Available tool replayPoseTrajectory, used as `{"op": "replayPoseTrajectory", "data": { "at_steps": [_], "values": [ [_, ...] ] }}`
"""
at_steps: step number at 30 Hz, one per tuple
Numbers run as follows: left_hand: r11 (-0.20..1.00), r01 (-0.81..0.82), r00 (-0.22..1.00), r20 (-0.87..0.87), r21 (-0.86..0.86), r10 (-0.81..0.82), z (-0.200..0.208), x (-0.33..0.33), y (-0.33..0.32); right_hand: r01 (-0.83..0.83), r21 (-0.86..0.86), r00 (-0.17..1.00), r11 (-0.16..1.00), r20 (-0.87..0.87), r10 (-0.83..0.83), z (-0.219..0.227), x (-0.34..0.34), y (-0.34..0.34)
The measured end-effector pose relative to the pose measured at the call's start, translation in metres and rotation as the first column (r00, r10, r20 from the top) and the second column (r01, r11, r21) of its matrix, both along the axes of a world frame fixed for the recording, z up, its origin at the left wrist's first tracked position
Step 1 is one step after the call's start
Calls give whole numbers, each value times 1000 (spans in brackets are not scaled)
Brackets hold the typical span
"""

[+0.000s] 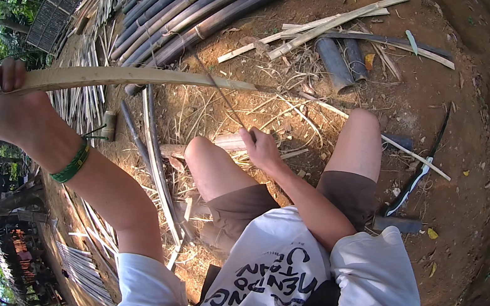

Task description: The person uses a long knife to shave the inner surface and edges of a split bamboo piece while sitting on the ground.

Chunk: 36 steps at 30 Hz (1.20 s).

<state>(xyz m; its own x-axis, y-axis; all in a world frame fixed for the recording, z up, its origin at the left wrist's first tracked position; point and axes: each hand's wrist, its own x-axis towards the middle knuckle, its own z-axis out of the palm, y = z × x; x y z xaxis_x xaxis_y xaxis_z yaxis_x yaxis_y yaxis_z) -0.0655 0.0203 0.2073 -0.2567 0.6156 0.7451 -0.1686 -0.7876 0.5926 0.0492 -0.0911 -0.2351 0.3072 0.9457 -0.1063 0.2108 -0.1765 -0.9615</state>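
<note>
While the left hand [4, 107] fingers grip its end, the pale, curved bamboo strip [142, 78] meets the closed right hand [261, 149].

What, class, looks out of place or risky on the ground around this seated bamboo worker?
A long curved blade lies bare on the dirt beside the right knee, apart from both hands. Split offcuts lie scattered crosswise, unlike the neatly stacked poles.

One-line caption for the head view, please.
Seated on bare earth, a person grips a long pale bamboo strip in the raised left hand while the right hand holds a thin sliver.
</note>
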Motion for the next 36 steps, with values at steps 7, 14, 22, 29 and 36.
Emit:
{"op": "replayPoseTrajectory", "data": {
  "at_steps": [7,14,22,29,36],
  "values": [
    [1000,-29,999,-45,7,29,0,-39,20,-65,-109,993,992,-107,53,16,6,1],
    [770,638,751,-239,26,-615,10,-76,59,-74,-342,997,937,-42,63,-37,47,29],
    [976,-196,978,-52,96,202,6,-16,29,-53,-153,998,987,15,56,-36,18,24],
    [961,-247,967,-29,121,253,11,-50,55,-74,-370,996,926,-77,49,-60,31,24],
    [932,-313,941,-69,185,330,12,-34,62,-60,-472,996,879,-80,25,-110,61,44]
  ]
}}
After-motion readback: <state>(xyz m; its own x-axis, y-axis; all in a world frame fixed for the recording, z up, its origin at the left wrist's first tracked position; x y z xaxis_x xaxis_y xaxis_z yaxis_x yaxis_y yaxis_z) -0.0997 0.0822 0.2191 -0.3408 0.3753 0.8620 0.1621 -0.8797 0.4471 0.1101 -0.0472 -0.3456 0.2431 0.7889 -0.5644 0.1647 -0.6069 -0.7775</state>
